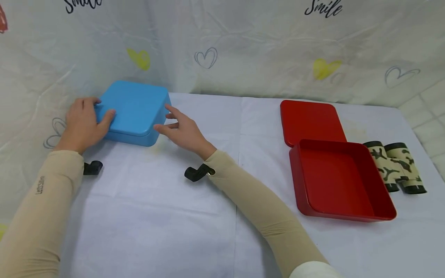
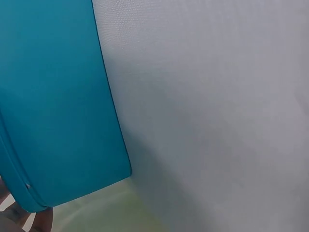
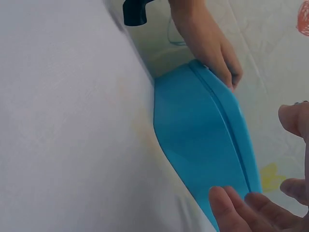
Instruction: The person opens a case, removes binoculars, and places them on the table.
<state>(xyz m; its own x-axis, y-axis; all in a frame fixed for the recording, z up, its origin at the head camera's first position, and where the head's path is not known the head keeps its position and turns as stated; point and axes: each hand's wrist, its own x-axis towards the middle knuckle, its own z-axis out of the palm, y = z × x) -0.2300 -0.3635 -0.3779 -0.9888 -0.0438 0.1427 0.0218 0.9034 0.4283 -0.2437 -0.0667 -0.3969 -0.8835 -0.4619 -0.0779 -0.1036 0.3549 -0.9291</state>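
A blue box (image 1: 135, 104) with its lid on stands at the back left of the cloth-covered table. My left hand (image 1: 83, 125) grips its left side, thumb on top of the lid and fingers over the edge. In the left wrist view, fingertips (image 2: 43, 220) curl at the lid's corner beside the box wall (image 2: 67, 121). My right hand (image 1: 185, 131) is at the box's right side, fingers extended and spread apart. The right wrist view has its fingertips (image 3: 222, 203) right at the box wall, with the lid seam visible.
To the right stands a red box (image 1: 340, 185) with nothing in it and its top off. A flat red lid (image 1: 313, 121) lies behind it. Camouflage-patterned binoculars (image 1: 410, 166) lie beside its right wall. A printed hanging cloth (image 1: 243, 46) borders the table's back edge.
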